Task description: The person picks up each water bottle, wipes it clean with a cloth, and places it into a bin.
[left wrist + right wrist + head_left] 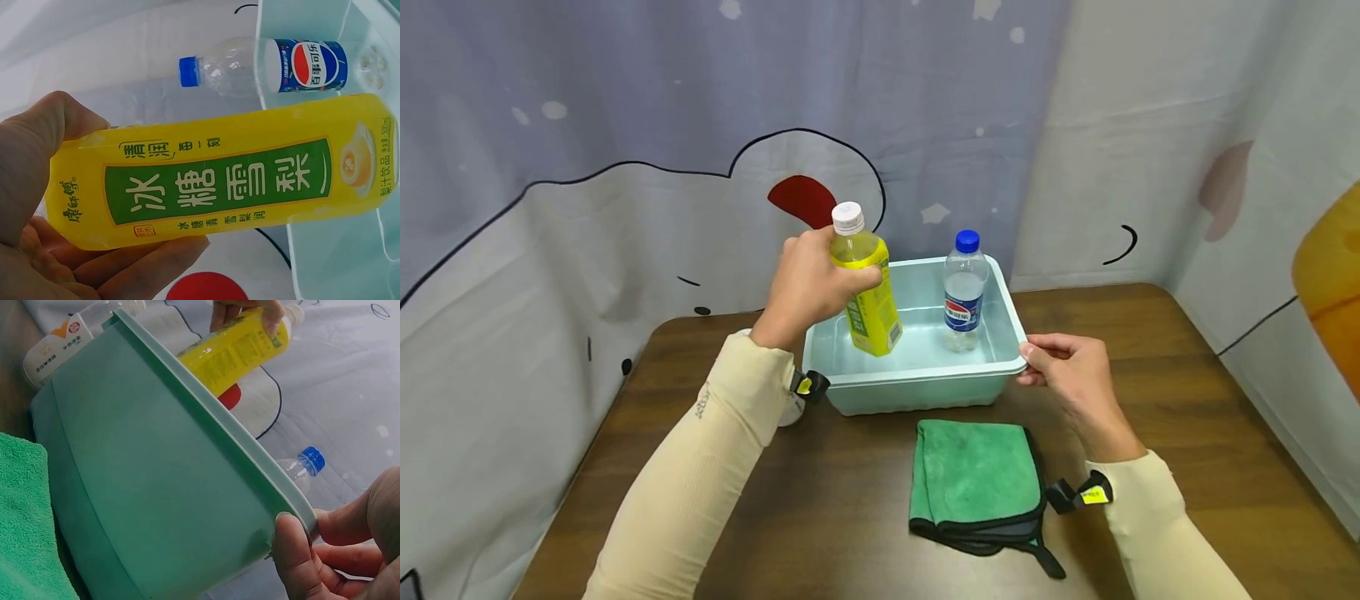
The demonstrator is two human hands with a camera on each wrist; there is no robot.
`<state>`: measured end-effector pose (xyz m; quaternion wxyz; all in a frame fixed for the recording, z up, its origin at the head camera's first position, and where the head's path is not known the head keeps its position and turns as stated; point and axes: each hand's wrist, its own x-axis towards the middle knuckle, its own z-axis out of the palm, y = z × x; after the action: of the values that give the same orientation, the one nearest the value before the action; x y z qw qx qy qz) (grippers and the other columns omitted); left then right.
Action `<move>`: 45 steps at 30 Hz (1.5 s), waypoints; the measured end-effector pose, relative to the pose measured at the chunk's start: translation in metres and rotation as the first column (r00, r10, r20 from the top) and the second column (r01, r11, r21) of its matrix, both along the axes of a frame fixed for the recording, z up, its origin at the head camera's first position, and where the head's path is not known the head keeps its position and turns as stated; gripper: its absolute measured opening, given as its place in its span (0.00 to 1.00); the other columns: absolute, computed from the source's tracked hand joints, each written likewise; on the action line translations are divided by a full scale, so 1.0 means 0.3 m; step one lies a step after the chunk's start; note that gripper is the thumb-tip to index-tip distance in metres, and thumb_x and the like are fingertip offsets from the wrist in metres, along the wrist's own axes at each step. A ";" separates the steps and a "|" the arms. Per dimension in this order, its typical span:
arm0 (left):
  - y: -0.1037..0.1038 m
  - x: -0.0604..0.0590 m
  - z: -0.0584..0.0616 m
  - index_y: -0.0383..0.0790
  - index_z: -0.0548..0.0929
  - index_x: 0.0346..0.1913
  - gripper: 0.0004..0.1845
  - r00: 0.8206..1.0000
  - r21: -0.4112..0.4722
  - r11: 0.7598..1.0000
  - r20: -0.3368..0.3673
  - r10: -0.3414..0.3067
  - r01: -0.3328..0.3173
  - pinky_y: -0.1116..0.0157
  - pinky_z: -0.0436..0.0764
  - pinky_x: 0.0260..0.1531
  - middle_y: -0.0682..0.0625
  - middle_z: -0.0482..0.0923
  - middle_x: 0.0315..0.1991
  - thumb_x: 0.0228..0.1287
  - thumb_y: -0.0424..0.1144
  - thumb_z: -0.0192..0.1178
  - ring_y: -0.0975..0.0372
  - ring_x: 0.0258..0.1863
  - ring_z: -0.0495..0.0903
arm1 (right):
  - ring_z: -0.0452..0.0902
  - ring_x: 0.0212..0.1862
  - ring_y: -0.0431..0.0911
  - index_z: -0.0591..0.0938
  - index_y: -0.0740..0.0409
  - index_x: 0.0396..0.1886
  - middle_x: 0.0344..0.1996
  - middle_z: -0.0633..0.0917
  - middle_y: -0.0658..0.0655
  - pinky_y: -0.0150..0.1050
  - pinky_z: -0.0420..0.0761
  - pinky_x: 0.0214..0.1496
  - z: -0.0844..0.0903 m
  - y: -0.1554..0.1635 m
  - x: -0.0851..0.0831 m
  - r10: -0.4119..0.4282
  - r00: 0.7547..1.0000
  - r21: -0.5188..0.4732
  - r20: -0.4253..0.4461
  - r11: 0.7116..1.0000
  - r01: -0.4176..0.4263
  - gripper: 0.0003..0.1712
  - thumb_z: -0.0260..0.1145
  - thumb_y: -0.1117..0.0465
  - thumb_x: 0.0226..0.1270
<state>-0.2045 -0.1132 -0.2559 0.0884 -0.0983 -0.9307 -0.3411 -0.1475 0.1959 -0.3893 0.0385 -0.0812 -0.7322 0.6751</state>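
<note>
Yellow bottle [869,296] mid-frame, tilted over the tub [917,379], base hidden behind its rim; left hand [808,287] fingers curled round it; right hand [1071,371] pinching the tub's right corner; cloth [973,479] below.

The left hand [808,287] was raised at eleven o'clock, fingers curled in a grip (sleeved forearm angled up); the right hand [1071,375] pinched at three o'clock.

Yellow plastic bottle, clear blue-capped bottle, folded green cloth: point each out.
yellow plastic bottle [872,312], head view, on its label.
clear blue-capped bottle [965,287], head view, mid body.
folded green cloth [973,471], head view, middle of its top.
</note>
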 end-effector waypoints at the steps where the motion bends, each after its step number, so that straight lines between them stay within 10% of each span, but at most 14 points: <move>1: 0.002 -0.005 -0.004 0.39 0.85 0.51 0.19 1.000 0.001 1.000 -0.003 0.003 -0.003 0.55 0.89 0.41 0.44 0.90 0.47 0.59 0.45 0.67 0.51 0.40 0.89 | 0.84 0.23 0.38 0.78 0.82 0.61 0.27 0.87 0.44 0.34 0.89 0.32 0.000 0.001 0.001 -0.002 1.000 -0.001 0.000 1.000 0.002 0.24 0.69 0.69 0.71; 45: -0.013 -0.116 -0.101 0.36 0.83 0.54 0.23 0.972 0.008 0.975 0.084 0.219 -0.221 0.51 0.89 0.49 0.41 0.88 0.50 0.62 0.48 0.69 0.47 0.48 0.89 | 0.85 0.24 0.38 0.79 0.81 0.60 0.27 0.87 0.44 0.35 0.90 0.33 0.006 -0.003 0.013 0.016 1.000 0.015 -0.002 1.000 -0.016 0.23 0.69 0.69 0.71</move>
<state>-0.2392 -0.1170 -0.2861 0.0880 0.0204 -0.9357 -0.3411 -0.1437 0.1950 -0.3876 0.0345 -0.0744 -0.7378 0.6700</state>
